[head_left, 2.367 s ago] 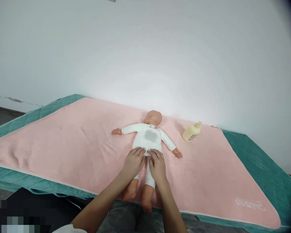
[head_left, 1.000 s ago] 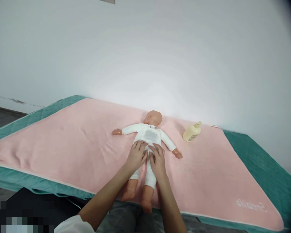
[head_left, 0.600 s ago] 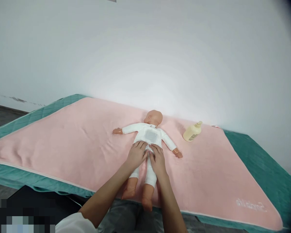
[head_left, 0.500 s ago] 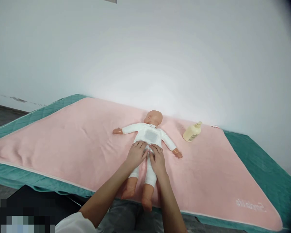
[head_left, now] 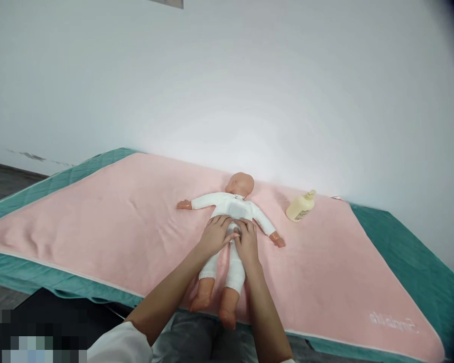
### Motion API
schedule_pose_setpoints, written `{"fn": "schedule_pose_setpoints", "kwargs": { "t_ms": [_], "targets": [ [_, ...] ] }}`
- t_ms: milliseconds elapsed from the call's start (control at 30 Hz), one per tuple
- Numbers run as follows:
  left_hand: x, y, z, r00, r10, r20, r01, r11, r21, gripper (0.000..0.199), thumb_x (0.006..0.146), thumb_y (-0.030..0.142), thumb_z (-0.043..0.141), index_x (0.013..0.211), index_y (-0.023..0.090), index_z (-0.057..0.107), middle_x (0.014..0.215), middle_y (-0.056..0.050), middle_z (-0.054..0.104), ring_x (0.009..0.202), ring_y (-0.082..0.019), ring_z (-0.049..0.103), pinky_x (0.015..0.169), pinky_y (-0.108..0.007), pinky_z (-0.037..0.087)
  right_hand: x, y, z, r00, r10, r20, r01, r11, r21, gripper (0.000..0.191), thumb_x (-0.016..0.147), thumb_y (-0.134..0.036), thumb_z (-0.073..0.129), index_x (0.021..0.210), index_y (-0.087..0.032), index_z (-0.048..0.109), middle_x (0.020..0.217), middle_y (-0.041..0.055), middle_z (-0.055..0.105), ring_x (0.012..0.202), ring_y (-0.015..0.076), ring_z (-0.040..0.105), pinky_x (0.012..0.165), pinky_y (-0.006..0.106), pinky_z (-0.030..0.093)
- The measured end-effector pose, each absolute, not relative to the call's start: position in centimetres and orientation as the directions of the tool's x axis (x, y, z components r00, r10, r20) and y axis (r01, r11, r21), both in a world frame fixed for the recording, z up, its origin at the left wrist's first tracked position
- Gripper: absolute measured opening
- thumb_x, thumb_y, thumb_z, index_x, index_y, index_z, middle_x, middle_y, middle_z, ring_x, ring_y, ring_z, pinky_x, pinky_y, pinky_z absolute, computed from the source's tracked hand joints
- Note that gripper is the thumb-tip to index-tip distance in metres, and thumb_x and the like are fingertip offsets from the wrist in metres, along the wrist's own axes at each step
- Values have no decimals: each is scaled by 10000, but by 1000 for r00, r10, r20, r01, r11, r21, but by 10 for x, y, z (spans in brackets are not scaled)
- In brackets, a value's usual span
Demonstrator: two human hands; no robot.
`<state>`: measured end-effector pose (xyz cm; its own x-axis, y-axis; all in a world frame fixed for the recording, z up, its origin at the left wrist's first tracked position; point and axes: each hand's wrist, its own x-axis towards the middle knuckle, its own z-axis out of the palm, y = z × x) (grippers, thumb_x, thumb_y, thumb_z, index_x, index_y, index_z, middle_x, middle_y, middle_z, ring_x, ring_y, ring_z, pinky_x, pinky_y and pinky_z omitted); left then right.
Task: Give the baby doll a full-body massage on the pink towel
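A baby doll (head_left: 236, 209) in white cloth lies on a pink blanket (head_left: 325, 267), its head toward the wall and its feet at the front edge. A grey rectangular patch shows on its upper torso. My left hand (head_left: 216, 234) rests on the left side of the doll's lower torso, fingers spread and pointing up toward the patch. My right hand (head_left: 246, 241) lies beside it on the right side, fingers also extended flat. The two thumbs come close together at the middle. Neither hand is gripping the doll.
A pale yellow pump bottle (head_left: 300, 206) leans on the blanket, right of the doll's arm. A green quilted cover (head_left: 412, 252) shows beyond the blanket's edges. Behind is a white wall (head_left: 227, 91). A dark object (head_left: 49, 312) is at the lower left.
Both hands have moved slightly up the doll's torso, toward the grey patch, and their fingers lie flatter. The doll and the bottle have stayed in place.
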<state>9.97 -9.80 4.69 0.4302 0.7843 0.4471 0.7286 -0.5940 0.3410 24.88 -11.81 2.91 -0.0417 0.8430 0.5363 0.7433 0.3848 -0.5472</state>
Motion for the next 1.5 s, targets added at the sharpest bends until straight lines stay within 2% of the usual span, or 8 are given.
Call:
{"fn": "schedule_pose_setpoints", "kwargs": {
  "t_ms": [367,500,667,1000,1167,1267,1367,1500],
  "targets": [
    [99,-98,50,499,778,382,727,-616,304,519,889,527,492,1221,132,539,1214,-139,586,1143,-285,513,977,-429,397,254,-117,29,-117,873,474,757,387,-526,324,919,-218,425,1173,-169,621,1101,105,584,1038,239,499,947,426,439],
    [101,-96,52,520,744,420,709,-650,275,671,849,618,486,1274,99,501,1252,-181,541,1171,-313,485,981,-453,395,255,-113,34,-113,851,512,753,409,-514,347,922,-199,404,1204,-144,600,1166,128,559,1124,236,487,1028,439,405],
    [105,-86,48,513,717,471,704,-666,246,790,818,659,494,1332,60,461,1348,-227,467,1271,-346,410,1058,-481,330,254,-102,31,-99,844,527,751,411,-517,403,923,-219,391,1285,-113,533,1322,163,487,1259,243,435,1090,446,377],
    [107,-79,36,507,750,424,724,-638,264,746,848,638,469,1330,68,471,1377,-204,483,1282,-328,429,1081,-466,331,252,-97,25,-96,884,458,740,371,-561,420,920,-216,375,1292,-109,536,1328,165,500,1255,244,459,1098,440,381],
    [104,-77,42,505,761,408,694,-639,332,633,884,534,499,1325,81,477,1378,-185,489,1281,-298,435,1080,-458,349,258,-95,30,-121,888,444,691,396,-604,389,907,-234,427,1260,-149,567,1308,147,516,1228,247,482,1076,449,396],
    [102,-72,49,474,770,426,653,-632,416,383,958,324,407,1257,127,541,1311,-132,554,1235,-236,484,1061,-423,387,262,-94,38,-113,887,448,643,409,-648,348,881,-218,459,1193,-176,608,1252,124,544,1189,232,507,1062,429,408],
    [102,-62,55,415,787,457,625,-612,485,350,928,107,344,1162,149,601,1208,-92,611,1148,-185,543,1022,-374,430,262,-89,44,-64,882,467,630,398,-667,347,867,-194,446,1171,-163,610,1206,121,555,1178,224,506,1073,415,394],
    [110,-50,59,373,774,512,667,-607,431,338,876,69,414,1138,153,611,1222,-98,594,1178,-211,515,1037,-399,419,258,-77,43,-31,860,509,660,400,-636,401,853,-164,422,1227,-132,563,1268,138,528,1225,232,465,1097,417,360]
  ]
}}
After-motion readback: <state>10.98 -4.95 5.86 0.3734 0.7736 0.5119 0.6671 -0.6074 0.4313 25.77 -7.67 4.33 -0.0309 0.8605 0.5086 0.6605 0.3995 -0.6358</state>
